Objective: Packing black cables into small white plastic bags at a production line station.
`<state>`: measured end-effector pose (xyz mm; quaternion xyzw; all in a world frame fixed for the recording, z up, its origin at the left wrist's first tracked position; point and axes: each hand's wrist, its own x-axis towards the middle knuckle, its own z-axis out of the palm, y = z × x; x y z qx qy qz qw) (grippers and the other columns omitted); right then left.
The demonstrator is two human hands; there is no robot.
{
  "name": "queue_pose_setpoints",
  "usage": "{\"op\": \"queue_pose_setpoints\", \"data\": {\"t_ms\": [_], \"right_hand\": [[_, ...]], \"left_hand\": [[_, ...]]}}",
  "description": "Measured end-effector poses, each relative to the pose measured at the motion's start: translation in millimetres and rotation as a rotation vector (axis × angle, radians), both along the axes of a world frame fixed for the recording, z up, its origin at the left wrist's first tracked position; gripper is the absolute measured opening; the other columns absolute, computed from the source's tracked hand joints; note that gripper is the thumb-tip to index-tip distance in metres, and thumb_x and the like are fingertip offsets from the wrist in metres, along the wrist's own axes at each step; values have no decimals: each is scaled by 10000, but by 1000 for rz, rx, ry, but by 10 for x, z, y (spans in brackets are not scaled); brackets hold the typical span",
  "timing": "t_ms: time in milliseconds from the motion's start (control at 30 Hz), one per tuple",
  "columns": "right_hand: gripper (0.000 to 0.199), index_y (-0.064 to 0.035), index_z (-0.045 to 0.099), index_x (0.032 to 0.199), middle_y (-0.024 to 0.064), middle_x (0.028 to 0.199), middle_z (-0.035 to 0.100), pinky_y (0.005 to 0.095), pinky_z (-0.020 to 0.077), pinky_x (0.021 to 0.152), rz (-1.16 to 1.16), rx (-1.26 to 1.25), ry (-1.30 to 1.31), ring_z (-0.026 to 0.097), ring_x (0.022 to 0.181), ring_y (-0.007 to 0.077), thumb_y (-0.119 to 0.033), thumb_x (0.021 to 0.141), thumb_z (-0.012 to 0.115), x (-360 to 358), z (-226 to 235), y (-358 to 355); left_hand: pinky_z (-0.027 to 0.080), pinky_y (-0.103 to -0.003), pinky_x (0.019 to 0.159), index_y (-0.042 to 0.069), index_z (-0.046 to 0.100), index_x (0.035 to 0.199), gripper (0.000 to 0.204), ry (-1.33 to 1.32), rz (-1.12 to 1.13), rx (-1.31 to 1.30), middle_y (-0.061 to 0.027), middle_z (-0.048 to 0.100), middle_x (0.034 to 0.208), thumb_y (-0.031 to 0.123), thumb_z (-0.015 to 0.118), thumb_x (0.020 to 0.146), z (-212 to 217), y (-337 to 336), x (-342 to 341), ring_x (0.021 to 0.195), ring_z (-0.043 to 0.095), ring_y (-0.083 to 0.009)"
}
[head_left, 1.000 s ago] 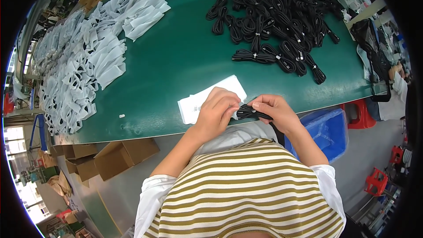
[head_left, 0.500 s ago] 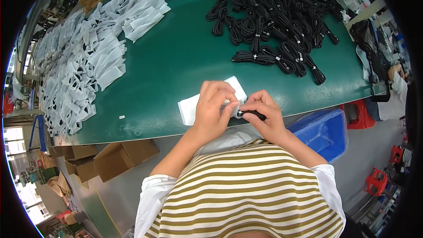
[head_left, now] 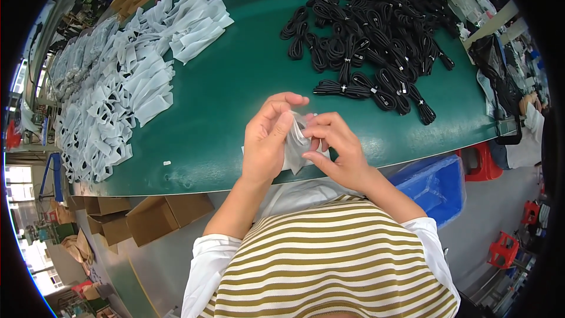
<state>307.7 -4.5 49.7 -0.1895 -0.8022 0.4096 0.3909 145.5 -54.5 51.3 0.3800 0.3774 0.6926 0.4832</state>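
Note:
A small translucent plastic bag (head_left: 296, 148) is upright between my hands, just above the near edge of the green table. My left hand (head_left: 268, 141) grips it from the left, thumb against the bag and fingers behind. My right hand (head_left: 338, 150) curls at its right side, index finger and thumb touching the plastic near the opening. Whether the black cable is inside the bag cannot be made out. Flat white bags (head_left: 287, 165) lie under my hands, mostly covered by them.
Bundled black cables (head_left: 376, 35) are heaped at the far right of the green table (head_left: 235, 82). Many filled pale bags (head_left: 123, 94) spread over the left side. Below the edge are cardboard boxes (head_left: 168, 215), a blue bin (head_left: 432, 191) and a red stool (head_left: 481, 162).
The bag has been lifted off the white pile and turned upright. The black cable end that my right hand held is out of sight. My left hand has turned with its fingers upward.

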Motion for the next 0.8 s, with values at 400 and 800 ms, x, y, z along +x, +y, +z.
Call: {"op": "queue_pose_setpoints", "data": {"t_ms": [400,800], "right_hand": [[159,-8,609,978,97,940,586,310,496,669,-490,418,-190,593,781,225,-13,837,681,224,-181,781],[212,-2,632,996,126,932,588,369,482,680,-458,232,-264,588,796,302,-27,806,722,444,-340,480]], "left_hand": [[511,-398,861,-6,529,1245,444,1237,375,-114,-204,629,1092,96,714,854,-151,186,-771,1001,636,-363],[494,-414,801,20,627,972,238,1238,49,70,-148,610,951,93,749,782,-440,-145,152,927,588,-346]]}}
